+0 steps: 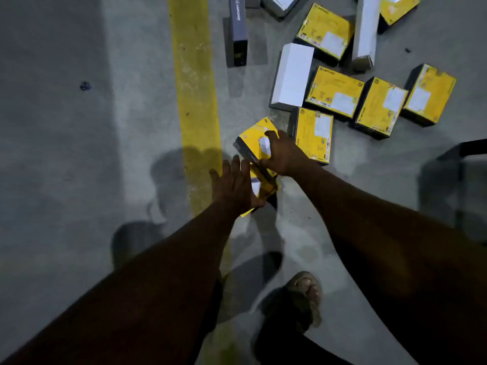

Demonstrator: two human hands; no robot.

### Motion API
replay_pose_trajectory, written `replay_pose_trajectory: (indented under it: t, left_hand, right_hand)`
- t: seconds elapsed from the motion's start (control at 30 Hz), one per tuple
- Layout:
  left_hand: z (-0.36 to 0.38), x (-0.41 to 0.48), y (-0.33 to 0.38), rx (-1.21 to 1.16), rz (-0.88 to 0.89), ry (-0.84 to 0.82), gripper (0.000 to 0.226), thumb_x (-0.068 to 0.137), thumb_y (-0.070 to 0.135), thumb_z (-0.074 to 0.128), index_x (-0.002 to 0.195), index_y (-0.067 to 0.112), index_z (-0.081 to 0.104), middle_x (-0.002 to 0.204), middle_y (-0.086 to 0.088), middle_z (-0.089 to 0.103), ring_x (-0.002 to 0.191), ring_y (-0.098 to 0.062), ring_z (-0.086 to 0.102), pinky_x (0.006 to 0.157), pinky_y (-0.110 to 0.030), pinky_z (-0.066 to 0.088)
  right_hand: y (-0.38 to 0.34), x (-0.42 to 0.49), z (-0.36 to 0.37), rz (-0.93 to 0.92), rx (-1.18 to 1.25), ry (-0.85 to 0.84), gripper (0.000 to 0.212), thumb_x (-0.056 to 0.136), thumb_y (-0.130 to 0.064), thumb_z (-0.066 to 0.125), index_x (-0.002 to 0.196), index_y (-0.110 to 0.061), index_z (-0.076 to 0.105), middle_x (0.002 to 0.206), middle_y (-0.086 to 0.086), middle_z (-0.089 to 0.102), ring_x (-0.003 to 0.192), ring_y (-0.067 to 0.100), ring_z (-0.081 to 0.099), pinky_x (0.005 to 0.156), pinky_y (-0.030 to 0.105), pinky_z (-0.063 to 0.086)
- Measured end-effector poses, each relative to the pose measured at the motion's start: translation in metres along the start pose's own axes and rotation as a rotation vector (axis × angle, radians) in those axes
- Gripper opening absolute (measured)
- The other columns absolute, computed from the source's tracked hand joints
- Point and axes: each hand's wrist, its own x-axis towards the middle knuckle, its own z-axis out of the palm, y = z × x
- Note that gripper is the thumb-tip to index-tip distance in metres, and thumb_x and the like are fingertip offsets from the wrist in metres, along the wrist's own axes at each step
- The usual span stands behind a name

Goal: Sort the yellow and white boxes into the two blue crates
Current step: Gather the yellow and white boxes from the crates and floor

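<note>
Yellow cardboard sat under both hands. The right hand (279, 156) was clamped on a tilted yellow cardboard box (253, 137) with a dark side. Its fingers were hooked over the top edge and its thumb was braced against the dark side, so one end of the box stood up from the grey concrete floor (118, 127). Just below it, the left hand (234, 185) lay with straight, spread fingers across a second yellow box (266, 189). That box was mostly hidden by the palm, and I could not tell whether the thumb was tucked under its edge. The hands were close together but not touching, and the two boxes appeared to overlap.

Further off lay a loose cluster of flat yellow boxes (334, 92), a white oblong box (292, 75) and a slim dark grey box (238, 30), beside a painted yellow floor stripe (195, 88). Neither blue crate was in view, so most of the sorting looked undone.

The main risk seemed to be the left-hand box. A flat palm gives little hold, and lifting both at once could let it slide out and drop, or catch on the tilted one. The right hand's pinch was near one end, so that box might swing and slip. A foot in a sandal (305, 293) stood near, where a falling box could land.
</note>
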Motion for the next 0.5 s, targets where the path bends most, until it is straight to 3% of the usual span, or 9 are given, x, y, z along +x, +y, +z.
replay_pose_trajectory:
  t: [0.1,0.23,0.33,0.5]
  left_hand:
    - [0.016,0.000,0.004,0.025,0.016,-0.063,0.115,0.058,0.075,0.068,0.143,0.010,0.025,0.153,-0.013,0.026,0.135,-0.034,0.031,0.101,-0.059,0.032]
    - [0.037,0.006,0.011,0.087,0.086,-0.071,0.117,0.061,0.072,0.069,0.147,0.012,0.017,0.147,-0.017,0.026,0.129,-0.038,0.033,0.098,-0.054,0.036]
    - [0.046,0.014,0.019,0.060,0.091,-0.046,0.107,0.059,0.067,0.073,0.138,0.015,0.023,0.140,-0.018,0.030,0.120,-0.038,0.037,0.093,-0.051,0.039]
    - [0.066,0.021,0.020,0.128,0.081,-0.002,0.091,0.068,0.055,0.071,0.128,0.015,0.015,0.147,-0.027,0.023,0.123,-0.043,0.037,0.091,-0.050,0.041]
  right_hand:
    - [0.003,0.003,0.012,0.008,-0.063,-0.027,0.097,0.069,-0.053,0.063,0.147,-0.005,0.029,0.137,0.028,0.041,0.124,0.046,0.042,0.102,0.044,0.038]
    - [0.008,0.011,0.017,0.009,-0.093,-0.015,0.100,0.073,-0.045,0.076,0.149,-0.008,0.024,0.134,0.033,0.040,0.123,0.048,0.042,0.102,0.046,0.039]
    - [0.011,0.022,0.020,0.008,-0.117,-0.009,0.104,0.072,-0.052,0.076,0.150,-0.009,0.022,0.136,0.033,0.039,0.124,0.049,0.041,0.104,0.047,0.038]
    - [0.016,0.033,0.029,0.029,-0.125,-0.008,0.108,0.072,-0.054,0.076,0.152,-0.013,0.017,0.147,0.036,0.024,0.130,0.056,0.033,0.109,0.052,0.034]
